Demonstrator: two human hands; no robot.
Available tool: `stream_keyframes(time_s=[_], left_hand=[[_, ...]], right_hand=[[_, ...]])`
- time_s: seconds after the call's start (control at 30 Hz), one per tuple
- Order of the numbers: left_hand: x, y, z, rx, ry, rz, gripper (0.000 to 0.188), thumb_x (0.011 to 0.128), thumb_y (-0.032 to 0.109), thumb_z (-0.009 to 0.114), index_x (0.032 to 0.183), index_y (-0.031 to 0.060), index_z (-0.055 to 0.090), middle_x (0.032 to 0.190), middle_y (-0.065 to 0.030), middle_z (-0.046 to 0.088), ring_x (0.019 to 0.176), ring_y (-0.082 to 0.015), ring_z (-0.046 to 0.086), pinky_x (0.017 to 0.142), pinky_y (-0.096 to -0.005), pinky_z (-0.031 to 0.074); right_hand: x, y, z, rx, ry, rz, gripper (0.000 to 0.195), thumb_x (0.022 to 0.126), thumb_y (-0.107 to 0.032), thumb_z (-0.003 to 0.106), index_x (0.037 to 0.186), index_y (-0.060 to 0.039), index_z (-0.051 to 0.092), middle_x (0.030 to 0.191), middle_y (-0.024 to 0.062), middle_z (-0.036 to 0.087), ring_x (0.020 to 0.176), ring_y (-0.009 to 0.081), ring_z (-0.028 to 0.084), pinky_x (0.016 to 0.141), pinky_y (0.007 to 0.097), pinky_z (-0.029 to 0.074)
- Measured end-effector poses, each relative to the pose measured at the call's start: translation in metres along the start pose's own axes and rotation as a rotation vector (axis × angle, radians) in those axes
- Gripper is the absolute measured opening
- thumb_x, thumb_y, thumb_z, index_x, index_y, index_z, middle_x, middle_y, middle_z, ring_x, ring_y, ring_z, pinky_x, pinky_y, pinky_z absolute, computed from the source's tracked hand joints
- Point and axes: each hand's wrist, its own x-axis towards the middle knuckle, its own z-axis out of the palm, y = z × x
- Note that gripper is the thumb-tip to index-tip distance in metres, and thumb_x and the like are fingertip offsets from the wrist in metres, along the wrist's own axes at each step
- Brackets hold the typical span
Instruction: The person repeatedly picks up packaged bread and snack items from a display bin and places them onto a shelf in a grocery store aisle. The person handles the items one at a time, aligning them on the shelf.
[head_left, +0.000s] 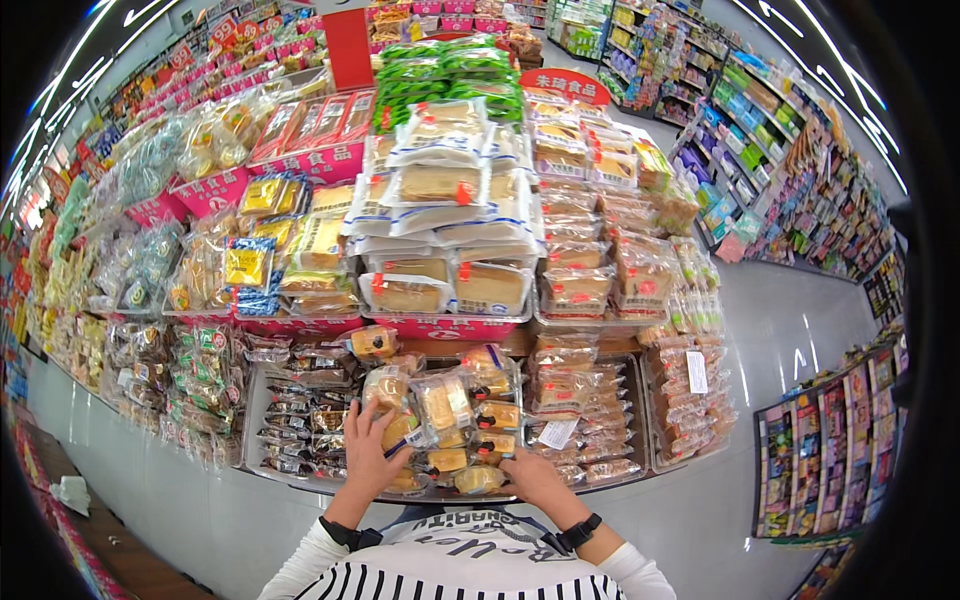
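Wrapped bread buns fill the middle section of a clear-walled display tray in front of me. My left hand lies with fingers spread on packaged buns at the left of that section. Close to the tray's front edge, the fingers of my right hand touch a wrapped bun; whether they grip it cannot be told. A larger pack of pale bread lies between and beyond my hands. Both wrists wear dark bands.
Dark-wrapped snacks lie left of the buns, and brown packaged breads with a white paper slip lie right. Behind rise stacks of white-edged bread packs. A low shelf rack stands at the right across the aisle floor.
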Motion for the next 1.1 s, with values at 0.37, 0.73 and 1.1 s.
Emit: stream_keyframes(time_s=[0.37,0.73,1.1], left_hand=[[0.001,0.014,0.017,-0.009,0.076,-0.156,0.061,0.074,0.017,0.09,0.127,0.0031,0.063,0.153,-0.0205,0.046,0.139,-0.0442,0.044,0.115,-0.0523,0.038],[-0.006,-0.01,0.002,-0.181,0.026,-0.086,0.061,0.077,0.022,0.091,0.129,0.0074,0.064,0.152,-0.0175,0.045,0.141,-0.0407,0.043,0.115,-0.0494,0.04],[0.024,-0.016,-0.017,-0.048,-0.257,0.081,0.116,0.071,0.041,0.094,0.163,0.01,0.03,0.169,-0.0246,0.018,0.148,-0.0539,0.026,0.12,-0.0593,0.033]], right_hand=[[0.004,0.007,0.01,-0.004,0.075,-0.157,0.033,0.078,-0.03,0.087,0.097,-0.008,0.072,0.1,0.0161,0.061,0.086,0.0353,0.072,0.07,0.0463,0.058],[0.007,0.016,-0.027,0.124,-0.228,-0.03,0.03,0.086,-0.032,0.08,0.105,-0.0108,0.076,0.101,0.0133,0.069,0.097,0.0357,0.07,0.081,0.0466,0.058],[0.086,-0.086,-0.078,-0.017,0.387,-0.107,0.095,0.073,-0.038,0.091,0.152,-0.0094,0.047,0.151,0.0205,0.048,0.127,0.0424,0.053,0.104,0.05,0.049]])
